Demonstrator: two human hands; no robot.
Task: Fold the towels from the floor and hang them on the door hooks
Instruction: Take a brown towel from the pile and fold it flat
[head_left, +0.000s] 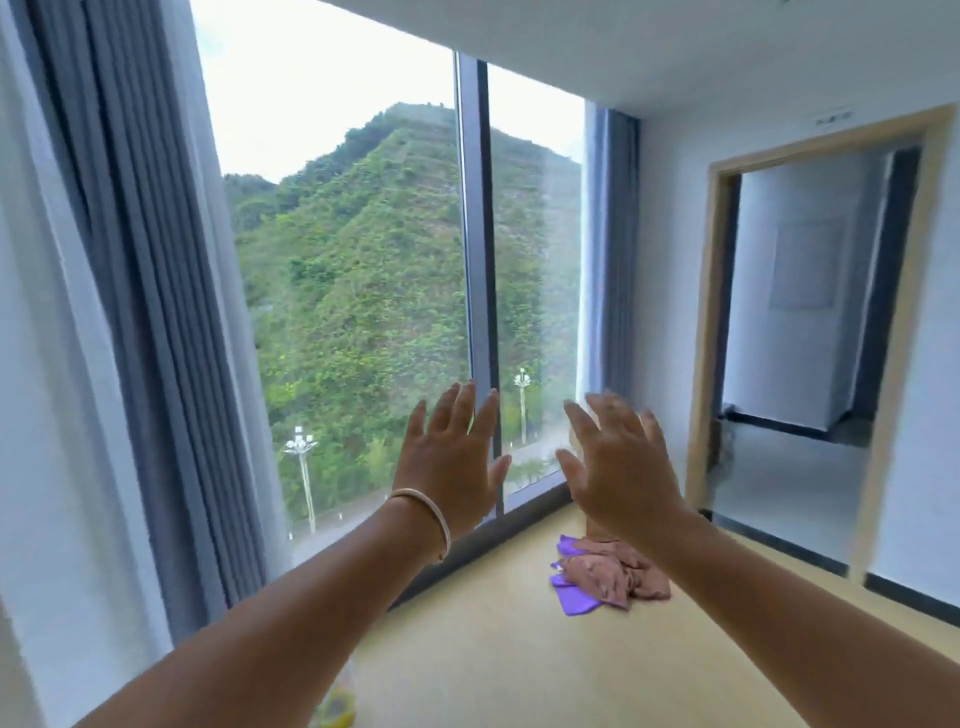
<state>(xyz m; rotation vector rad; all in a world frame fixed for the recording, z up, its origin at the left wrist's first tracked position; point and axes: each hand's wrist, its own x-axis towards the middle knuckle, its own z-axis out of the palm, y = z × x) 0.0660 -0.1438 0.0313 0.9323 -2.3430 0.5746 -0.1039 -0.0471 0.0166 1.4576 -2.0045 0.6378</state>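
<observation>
A crumpled pink-brown towel (615, 571) lies on the yellow floor near the window, on top of a purple towel (576, 603) whose edges stick out to the left and front. Both my arms are stretched out in front of me. My left hand (449, 457), with a bracelet on its wrist, is raised with fingers spread and holds nothing. My right hand (618, 462) is raised the same way, empty, just above the towel heap in the picture and partly covering its far end. No door hooks are visible.
A floor-to-ceiling window (363, 291) with grey curtains (156, 312) fills the left and middle. An open doorway (800, 332) with a wooden frame leads to another room on the right. A yellow object (337, 709) sits on the floor by my left arm.
</observation>
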